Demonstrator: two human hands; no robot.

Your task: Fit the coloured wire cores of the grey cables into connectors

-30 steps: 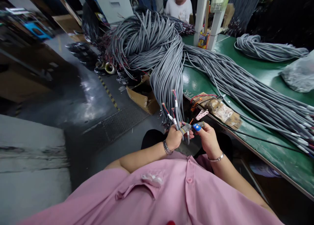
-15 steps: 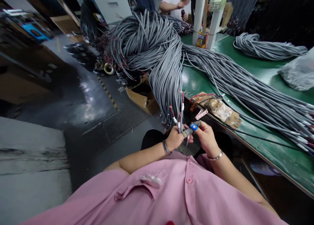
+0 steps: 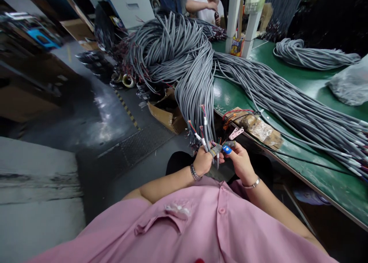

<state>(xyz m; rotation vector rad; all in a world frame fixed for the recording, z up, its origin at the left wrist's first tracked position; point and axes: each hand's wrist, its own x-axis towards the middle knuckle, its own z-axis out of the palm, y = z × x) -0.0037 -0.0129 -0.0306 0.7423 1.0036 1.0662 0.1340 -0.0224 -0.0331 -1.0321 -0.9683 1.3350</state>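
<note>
My left hand (image 3: 202, 162) is closed around a few grey cables (image 3: 206, 140). Their ends rise above the fist, with white bands and short red, blue and other coloured wires showing. Grey wrapping covers the thumb. Close beside it, my right hand (image 3: 242, 162) has its thumb and forefinger pinched together at the thin coloured wires (image 3: 220, 141) of a cable end between the hands. A blue cover (image 3: 227, 149) sits on its thumb, a grey one on the forefinger. The exact hold of the fingertips is partly hidden.
A large heap of grey cables (image 3: 169, 48) hangs over the corner of the green table (image 3: 287, 83), and a long bundle (image 3: 276, 87) runs right. By the edge lie a pink clip (image 3: 236, 133) and a taped board (image 3: 266, 133). Behind works another person (image 3: 205, 8).
The cable ends in my left hand have shifted left. Thin coloured wires now show between my thumbs, and the left thumb has drawn back slightly. My right hand has barely moved.
</note>
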